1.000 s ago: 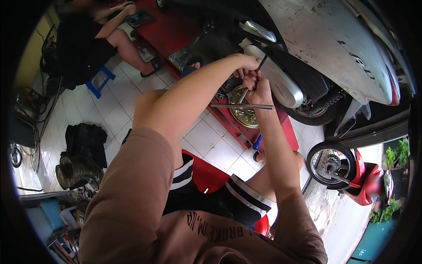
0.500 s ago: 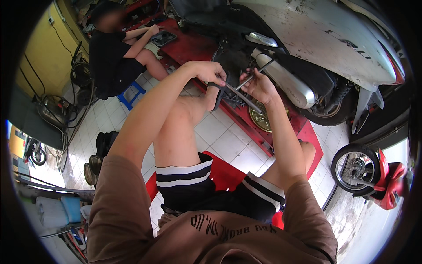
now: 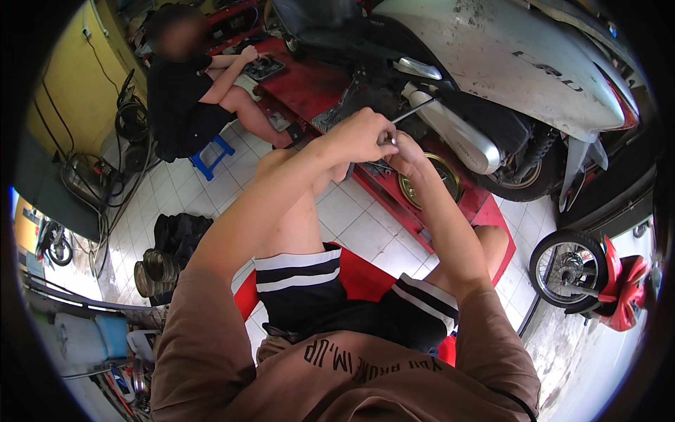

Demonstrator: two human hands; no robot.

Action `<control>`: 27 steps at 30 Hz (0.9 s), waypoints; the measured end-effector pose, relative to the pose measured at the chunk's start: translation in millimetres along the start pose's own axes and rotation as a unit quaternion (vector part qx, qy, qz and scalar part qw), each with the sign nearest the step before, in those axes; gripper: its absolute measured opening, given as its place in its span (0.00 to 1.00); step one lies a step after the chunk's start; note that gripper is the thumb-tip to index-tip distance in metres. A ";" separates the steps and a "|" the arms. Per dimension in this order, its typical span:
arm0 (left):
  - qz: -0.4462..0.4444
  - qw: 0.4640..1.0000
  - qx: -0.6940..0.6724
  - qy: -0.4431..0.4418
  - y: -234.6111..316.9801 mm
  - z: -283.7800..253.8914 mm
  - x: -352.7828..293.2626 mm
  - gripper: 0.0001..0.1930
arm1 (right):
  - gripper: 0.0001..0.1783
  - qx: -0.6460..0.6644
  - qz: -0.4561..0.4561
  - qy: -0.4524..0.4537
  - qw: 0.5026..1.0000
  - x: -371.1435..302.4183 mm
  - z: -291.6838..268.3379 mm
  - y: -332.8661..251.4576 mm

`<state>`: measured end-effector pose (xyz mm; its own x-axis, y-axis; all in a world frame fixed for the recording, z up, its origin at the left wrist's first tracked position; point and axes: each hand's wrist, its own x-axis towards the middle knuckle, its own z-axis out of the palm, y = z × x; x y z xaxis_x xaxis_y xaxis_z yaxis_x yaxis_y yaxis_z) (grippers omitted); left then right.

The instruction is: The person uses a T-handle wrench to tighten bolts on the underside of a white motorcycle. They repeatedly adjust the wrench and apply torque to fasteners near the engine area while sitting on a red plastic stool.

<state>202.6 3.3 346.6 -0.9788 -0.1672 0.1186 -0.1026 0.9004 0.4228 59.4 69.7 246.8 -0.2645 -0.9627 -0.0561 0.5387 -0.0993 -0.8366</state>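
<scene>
My left hand [image 3: 367, 138] and my right hand [image 3: 406, 156] are close together in front of the scooter, fingers closed. Out of the grip, up to the right, sticks a slim metal rod [image 3: 416, 110], part of a metal bar tool. Its near end is hidden by my fingers, and how each hand grips it shows only in part. Just beyond is the grey scooter [image 3: 485, 67] with its silver exhaust cover [image 3: 460, 137]. Below my right hand, a round gold-coloured tray [image 3: 452, 184] lies on the red lift platform [image 3: 394, 205], partly covered by my forearm.
At the far left a person in dark clothes [image 3: 179, 95] sits on a blue stool [image 3: 211, 156], hands at a parts tray [image 3: 266, 68]. A red motorbike [image 3: 622, 292] with its wheel stands at right. Hoses and a compressor [image 3: 84, 176] are at left, dark bags [image 3: 179, 235] nearer.
My hands have come together; my left hand has moved right to meet the right one. The long metal rod that slanted down toward the gold tray no longer shows there.
</scene>
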 end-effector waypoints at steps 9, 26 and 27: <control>-0.278 0.944 0.069 -0.162 -46.7 -3.0 1.3 0.32 | 0.10 0.047 0.020 -0.013 0.999 14.2 -10.4 -17.3; -0.069 0.994 -0.073 -0.046 -39.9 -11.4 -13.8 0.31 | 0.09 0.058 -0.009 -0.002 0.998 21.7 -23.7 -16.7; -0.082 0.989 -0.059 -0.110 -40.9 -9.0 -15.0 0.31 | 0.09 0.060 -0.008 -0.002 0.998 21.8 -21.3 -16.0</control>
<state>223.0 -34.6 335.6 -0.9671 -0.2030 -0.1534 -0.2538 0.8132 0.5238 27.9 55.7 247.3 -0.2708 -0.9617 -0.0413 0.6264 -0.1435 -0.7661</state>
